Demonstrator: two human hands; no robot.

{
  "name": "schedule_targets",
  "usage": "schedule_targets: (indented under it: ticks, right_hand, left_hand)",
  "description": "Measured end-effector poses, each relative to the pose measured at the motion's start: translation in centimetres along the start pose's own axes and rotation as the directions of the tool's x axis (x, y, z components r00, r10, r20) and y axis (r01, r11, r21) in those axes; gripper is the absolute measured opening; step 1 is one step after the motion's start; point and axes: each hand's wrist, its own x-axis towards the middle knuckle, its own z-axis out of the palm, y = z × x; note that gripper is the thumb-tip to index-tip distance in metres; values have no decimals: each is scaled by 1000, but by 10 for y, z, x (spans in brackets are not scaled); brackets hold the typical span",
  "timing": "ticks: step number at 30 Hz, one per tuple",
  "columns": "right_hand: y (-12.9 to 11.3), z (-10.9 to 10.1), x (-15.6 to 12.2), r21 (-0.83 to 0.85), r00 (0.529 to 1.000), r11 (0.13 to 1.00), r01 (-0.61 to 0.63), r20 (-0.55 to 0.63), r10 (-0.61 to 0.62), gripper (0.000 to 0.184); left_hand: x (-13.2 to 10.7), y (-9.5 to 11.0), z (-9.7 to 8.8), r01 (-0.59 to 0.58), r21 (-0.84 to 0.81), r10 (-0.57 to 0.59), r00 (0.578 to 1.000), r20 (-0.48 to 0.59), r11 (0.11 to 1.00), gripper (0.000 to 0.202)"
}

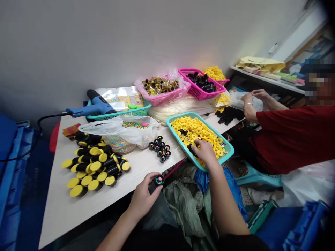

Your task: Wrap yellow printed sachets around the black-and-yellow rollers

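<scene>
My left hand (147,192) holds a small round black cup (159,180) between thumb and fingers, in front of the table edge. Pink, blue and other coloured beads show in its open top. My right hand (205,151) reaches into a teal basket (227,155) full of yellow ring-shaped plastic parts (191,126). Its fingers are bent onto a black piece (192,150) among them; the fingertips are partly hidden. Between the basket and a plastic bag of coloured beads (121,141) stands a cluster of similar black cups (160,152) with beads inside.
Black tubes with yellow caps (95,166) are heaped at the table's left. Behind are a blue heat gun (98,104), a pink basket of black parts (199,93) and a pink basket of gold-coloured parts (162,101). A person in a red sleeve (290,129) handles a clear bag at right.
</scene>
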Motion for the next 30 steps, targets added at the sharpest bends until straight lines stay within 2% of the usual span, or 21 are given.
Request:
schedule_targets:
  ticks: [3, 6, 7, 9, 10, 11, 12, 13, 15, 16, 17, 20, 25, 28, 30]
  right_hand:
    - [11, -3, 19, -30, 1000, 1000, -8, 15, 9, 15]
    - [2, -6, 11, -33, 996, 999, -29, -91, 26, 26]
    - [-5, -6, 3, 22, 990, 999, -37, -132, 40, 30]
    - [-26, -6, -20, 283, 990, 959, -20, -131, 60, 37]
    - [-39, -5, -35, 456, 997, 890, -8, -60, 40, 39]
    - [-54, -3, -51, 625, 999, 781, -19, 50, -16, 40]
    - [-69, -1, -67, 742, 976, 668, -65, 187, -113, 39]
    - [-84, 2, -83, 800, 917, 583, -143, 329, -226, 39]
    - [-109, 7, -109, 839, 792, 459, -293, 482, -375, 37]
    - [-118, 10, -119, 845, 759, 410, -344, 507, -408, 37]
    - [-126, 14, -125, 852, 753, 365, -375, 510, -416, 38]
    - [-137, 21, -133, 869, 785, 297, -397, 489, -381, 43]
    - [-141, 27, -135, 874, 801, 311, -374, 473, -366, 48]
    - [-141, 29, -141, 892, 830, 330, -310, 423, -363, 46]
    - [-141, 32, -146, 901, 849, 344, -266, 388, -359, 45]
  left_hand:
    - [-10, 1, -9, -20, -7, 20, 1000, 14, 1000, 32]
    - [-19, 1, -18, -69, -71, 72, 997, 37, 995, 33]
    - [-21, 1, -20, -85, -113, 91, 995, 48, 990, 33]
    - [-26, 3, -24, -108, -220, 125, 990, 66, 970, 32]
    - [-28, 5, -26, -114, -273, 138, 988, 70, 955, 32]
    - [-29, 7, -27, -120, -320, 150, 986, 69, 940, 34]
    - [-30, 9, -28, -128, -352, 160, 985, 63, 927, 36]
    - [-32, 12, -29, -139, -368, 169, 984, 50, 919, 38]
    - [-34, 17, -32, -164, -354, 182, 983, 18, 921, 41]
    - [-35, 20, -34, -174, -335, 186, 983, 2, 926, 42]
    - [-36, 22, -36, -182, -315, 188, 982, -14, 931, 42]
    - [-40, 26, -40, -196, -267, 189, 981, -50, 944, 43]
    - [-41, 26, -42, -259, -173, 247, 965, -87, 950, 40]
    - [-40, 25, -41, -305, -85, 295, 948, -116, 948, 42]
    - [-40, 25, -41, -290, -19, 286, 951, -119, 957, 43]
